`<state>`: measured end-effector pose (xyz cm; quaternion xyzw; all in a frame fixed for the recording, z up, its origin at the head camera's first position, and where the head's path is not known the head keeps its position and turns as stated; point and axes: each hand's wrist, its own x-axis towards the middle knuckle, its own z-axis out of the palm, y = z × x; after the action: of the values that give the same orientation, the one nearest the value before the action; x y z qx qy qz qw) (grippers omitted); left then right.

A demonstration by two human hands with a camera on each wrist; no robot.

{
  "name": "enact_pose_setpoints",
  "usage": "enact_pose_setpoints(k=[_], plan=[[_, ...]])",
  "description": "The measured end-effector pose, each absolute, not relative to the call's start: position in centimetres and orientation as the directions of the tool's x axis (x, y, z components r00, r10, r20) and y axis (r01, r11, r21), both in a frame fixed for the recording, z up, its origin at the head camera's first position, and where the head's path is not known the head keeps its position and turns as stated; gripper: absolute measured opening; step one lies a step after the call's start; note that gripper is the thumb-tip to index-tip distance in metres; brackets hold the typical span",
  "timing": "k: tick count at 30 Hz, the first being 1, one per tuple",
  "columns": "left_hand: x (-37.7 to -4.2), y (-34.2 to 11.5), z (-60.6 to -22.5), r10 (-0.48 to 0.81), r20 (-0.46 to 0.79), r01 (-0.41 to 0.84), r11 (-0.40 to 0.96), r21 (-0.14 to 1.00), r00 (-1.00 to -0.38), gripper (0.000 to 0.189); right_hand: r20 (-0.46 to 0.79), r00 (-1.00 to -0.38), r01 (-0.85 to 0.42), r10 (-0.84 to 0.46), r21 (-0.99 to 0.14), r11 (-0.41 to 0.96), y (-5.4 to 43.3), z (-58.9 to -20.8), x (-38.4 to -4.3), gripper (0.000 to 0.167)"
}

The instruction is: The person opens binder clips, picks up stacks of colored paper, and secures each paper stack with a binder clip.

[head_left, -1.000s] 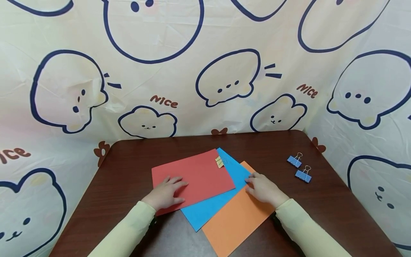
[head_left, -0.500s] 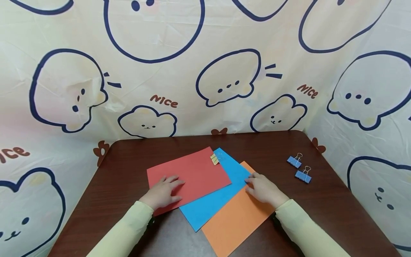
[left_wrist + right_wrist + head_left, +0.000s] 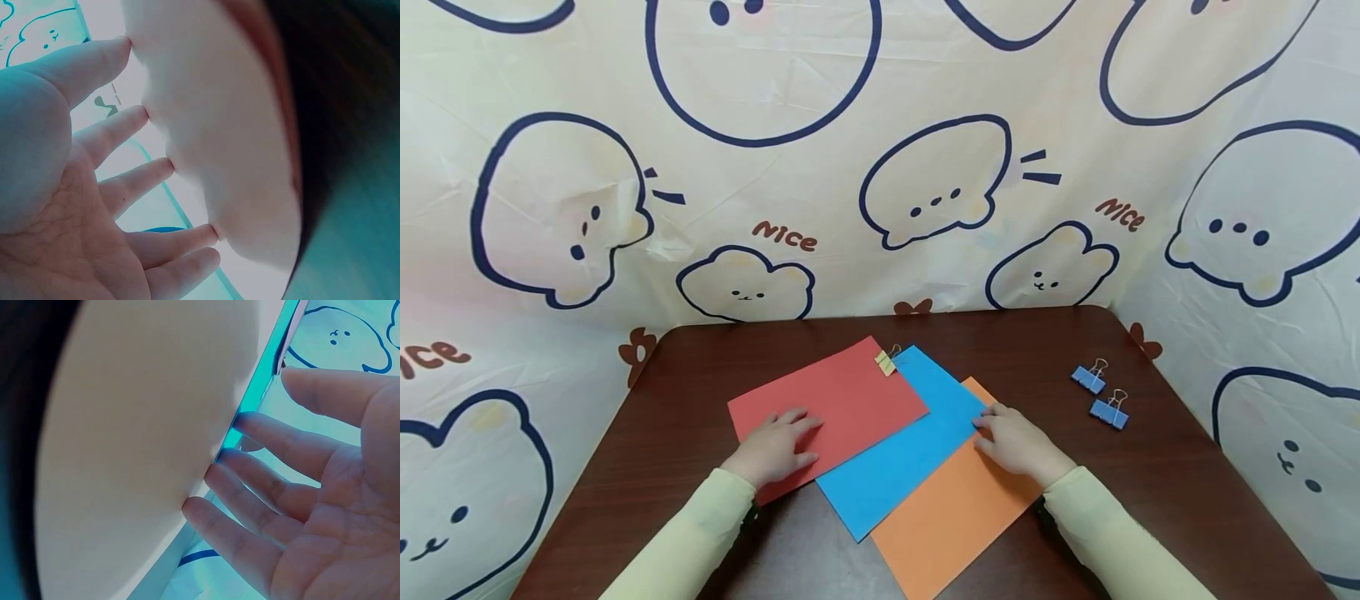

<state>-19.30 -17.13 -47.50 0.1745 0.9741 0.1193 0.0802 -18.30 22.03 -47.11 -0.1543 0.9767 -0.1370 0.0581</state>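
both hands down on the paper, left on red, right where blue meets orange!

and here's the left hand (image 3: 772,448), fingers spread over the near left part of the red sheet (image 3: 842,396), released, just touching it; over to the right hand (image 3: 1017,442), fingers reaching left, also released, tips at the right corner of the blue sheet (image 3: 895,467) with the orange sheet (image 3: 951,521) below. look at that fan: red at left overlapping blue in the middle, blue overlapping orange at near right. a yellow clip (image 3: 885,362) sits on red's right edge, by its far corner. out at far right, well apart from the paper, one blue clip (image 3: 1088,380) and, just nearer, a second clip (image 3: 1108,413), both on the brown table (image 3: 1180,492).
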Motion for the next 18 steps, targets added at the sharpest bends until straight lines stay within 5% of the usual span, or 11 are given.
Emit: enact_pose_setpoints(k=[18], plan=[[-19.22,-17.29,-47.59,0.328,-0.054,0.312,0.929,0.200,-0.943,0.054,-0.056,-0.944,-0.294,-0.325,-0.302,0.907,22.15,-47.07,-18.23,0.036]])
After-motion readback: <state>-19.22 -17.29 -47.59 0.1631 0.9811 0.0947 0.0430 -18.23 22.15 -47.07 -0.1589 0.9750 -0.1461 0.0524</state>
